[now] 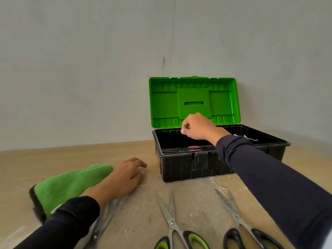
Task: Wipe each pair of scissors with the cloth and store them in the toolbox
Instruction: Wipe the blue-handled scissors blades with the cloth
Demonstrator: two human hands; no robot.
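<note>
With the toolbox lid up and something w/ red/pink grips already lying on its floor near the front wall, looks like at least one pair is stored, though too dark in there to confirm they're scissors. My read: early-to-mid task.

Left to do, as far as visible:
- green-handled scissors on the worktop, blades slightly apart, tips pointing toward the box
- black-handled scissors just right of them, same orientation, partly under the right sleeve
- a third pair by the left forearm, mostly hidden under the sleeve, blurred

So prob 3 pairs left to wipe + store.

Hands:
- right hand over the open box, above the left half, fingers curled in, thumb against fingertips. Nothing visible in the pinch; can't tell if it's holding anything small. Not touching the box rim as far as I can see.
- left hand flat-ish on the worktop, fingers relaxed and lightly bent, holding nothing. Heel/wrist sits against the edge of the green cloth, which lies folded on the left, well apart from the box.

Some white scrap in the box's right end, unclear what.
</note>
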